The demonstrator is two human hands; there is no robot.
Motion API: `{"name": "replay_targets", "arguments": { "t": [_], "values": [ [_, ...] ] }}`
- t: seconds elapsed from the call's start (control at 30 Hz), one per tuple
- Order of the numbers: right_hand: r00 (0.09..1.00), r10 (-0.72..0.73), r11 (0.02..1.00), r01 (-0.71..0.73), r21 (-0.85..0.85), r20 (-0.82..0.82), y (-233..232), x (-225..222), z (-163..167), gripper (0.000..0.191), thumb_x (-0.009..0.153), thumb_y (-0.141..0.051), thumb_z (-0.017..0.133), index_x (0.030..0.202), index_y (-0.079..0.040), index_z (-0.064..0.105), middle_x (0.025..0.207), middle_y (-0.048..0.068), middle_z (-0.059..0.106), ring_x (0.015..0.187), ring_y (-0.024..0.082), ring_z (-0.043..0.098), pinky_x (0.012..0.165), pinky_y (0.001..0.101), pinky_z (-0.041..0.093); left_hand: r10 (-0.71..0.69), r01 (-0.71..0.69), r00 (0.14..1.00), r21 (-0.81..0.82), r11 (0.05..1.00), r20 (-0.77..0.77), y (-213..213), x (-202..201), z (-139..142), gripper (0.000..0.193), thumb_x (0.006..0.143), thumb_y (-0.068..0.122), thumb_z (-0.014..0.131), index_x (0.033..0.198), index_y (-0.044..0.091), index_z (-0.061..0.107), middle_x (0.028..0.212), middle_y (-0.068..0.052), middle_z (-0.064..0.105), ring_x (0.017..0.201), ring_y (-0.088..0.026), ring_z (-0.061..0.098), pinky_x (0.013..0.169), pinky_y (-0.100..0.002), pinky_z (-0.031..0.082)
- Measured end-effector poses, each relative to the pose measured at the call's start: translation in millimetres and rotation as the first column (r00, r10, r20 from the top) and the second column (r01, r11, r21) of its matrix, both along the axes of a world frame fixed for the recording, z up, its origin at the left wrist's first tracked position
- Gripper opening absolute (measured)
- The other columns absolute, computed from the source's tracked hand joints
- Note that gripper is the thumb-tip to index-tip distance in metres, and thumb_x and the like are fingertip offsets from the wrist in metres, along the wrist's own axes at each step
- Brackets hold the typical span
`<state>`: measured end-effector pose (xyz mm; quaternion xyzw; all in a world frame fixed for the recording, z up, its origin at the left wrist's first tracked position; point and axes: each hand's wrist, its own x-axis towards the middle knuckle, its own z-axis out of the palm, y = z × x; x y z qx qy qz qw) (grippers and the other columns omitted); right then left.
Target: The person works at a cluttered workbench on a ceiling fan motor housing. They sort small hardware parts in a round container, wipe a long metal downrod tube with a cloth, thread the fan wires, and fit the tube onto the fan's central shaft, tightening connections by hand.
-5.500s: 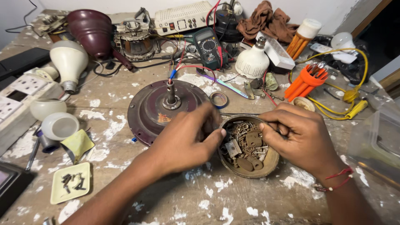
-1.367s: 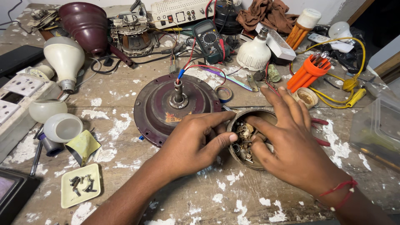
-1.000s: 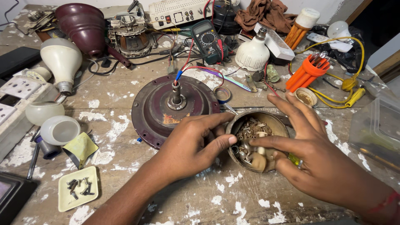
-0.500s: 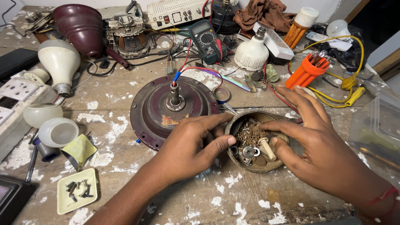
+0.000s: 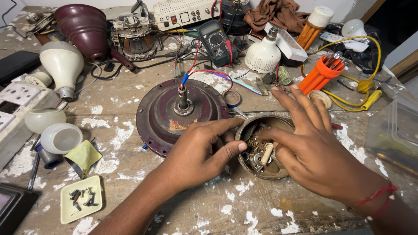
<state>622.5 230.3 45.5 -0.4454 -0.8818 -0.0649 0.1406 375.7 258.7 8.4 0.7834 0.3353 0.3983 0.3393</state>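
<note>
On the worn wooden workbench (image 5: 130, 87), a round metal bowl (image 5: 278, 172) full of small hardware sits just to the right of the dark red fan motor housing (image 5: 161, 115), with its rim near the housing edge. The left hand (image 5: 198, 154) rests on the left side of the bowl; its thumb and index finger curve around the rim, so it steadies the bowl and holds no loose part. The right hand (image 5: 318, 150) comes from the right side, palm down, and its fingers are spread wide over the bowl. Its thumb and lower fingers go down into the contents, next to a small pale cylinder piece (image 5: 266, 153) that lies among washers and screws. This piece lies with its long axis slanted, the upper end toward the right hand and the lower end toward the near rim. The right hand is clearly nearer to it; its fingertips touch or almost touch the piece, but I cannot tell if they already pinch it. An orange holder with tools (image 5: 322, 74) stands behind the bowl, and a small yellow tray with screws (image 5: 82, 199) lies well apart at the left
</note>
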Motion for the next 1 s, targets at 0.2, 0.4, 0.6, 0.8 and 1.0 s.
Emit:
{"name": "replay_targets", "arguments": {
  "t": [0.2, 0.4, 0.6, 0.8, 1.0],
  "values": [
    [0.995, 0.083, 0.995, -0.081, 0.055, -0.051, 1.6, -12.4, 0.7, 0.038, 0.078, -0.011, 0.062, 0.114, -0.020, 0.073, 0.159, 0.021, 0.030, 0.150, 0.047, 0.020, 0.119, 0.0667, 0.009, -0.004, 0.004, 1.000, -0.039, 0.999, -0.001, -0.1, 1.0, 0.9, 0.049, 0.088, 0.027, 0.075, 0.127, -0.001, 0.066, 0.083, -0.014, 0.075, 0.066, -0.019, 0.073, 0.064, -0.033, 0.057],
    [0.997, 0.074, 0.996, -0.076, 0.054, 0.035, 7.1, -15.7, 0.4, 0.043, 0.071, -0.007, 0.064, 0.111, -0.019, 0.075, 0.158, 0.021, 0.029, 0.148, 0.047, 0.020, 0.116, 0.0688, 0.007, -0.006, 0.005, 1.000, 0.074, 0.997, 0.010, -0.7, -1.6, 0.8, 0.044, 0.091, 0.025, 0.073, 0.125, -0.003, 0.067, 0.093, -0.019, 0.075, 0.080, -0.027, 0.076, 0.072, -0.037, 0.057],
    [0.999, 0.033, 0.995, -0.032, 0.094, -0.015, -2.1, 7.6, 11.2, 0.029, 0.077, -0.006, 0.061, 0.099, -0.020, 0.074, 0.161, 0.017, 0.036, 0.153, 0.044, 0.023, 0.122, 0.0632, 0.014, -0.012, 0.013, 1.000, 0.075, 0.997, -0.005, -0.1, -2.9, 0.8, 0.044, 0.092, 0.025, 0.072, 0.125, -0.003, 0.066, 0.097, -0.021, 0.074, 0.082, -0.029, 0.076, 0.073, -0.038, 0.057],
    [0.994, 0.054, 0.997, -0.049, 0.055, -0.090, -1.8, 7.6, 8.9, 0.034, 0.077, -0.008, 0.059, 0.107, -0.014, 0.073, 0.158, 0.018, 0.035, 0.151, 0.046, 0.022, 0.120, 0.0634, 0.016, -0.011, 0.010, 0.999, -0.024, 1.000, -0.036, -2.3, 1.2, 4.1, 0.045, 0.091, 0.025, 0.071, 0.128, 0.000, 0.065, 0.090, -0.016, 0.075, 0.076, -0.025, 0.075, 0.072, -0.037, 0.057],
    [0.999, 0.031, 0.996, -0.030, 0.085, -0.010, 3.4, -11.8, -0.6, 0.033, 0.075, -0.012, 0.066, 0.107, -0.016, 0.075, 0.158, 0.017, 0.033, 0.148, 0.045, 0.021, 0.117, 0.0694, 0.006, -0.021, 0.020, 0.999, -0.048, 0.999, -0.025, -4.0, 2.5, 3.0, 0.047, 0.089, 0.025, 0.072, 0.129, 0.001, 0.065, 0.090, -0.015, 0.075, 0.077, -0.024, 0.074, 0.073, -0.037, 0.057]
  ]
}}
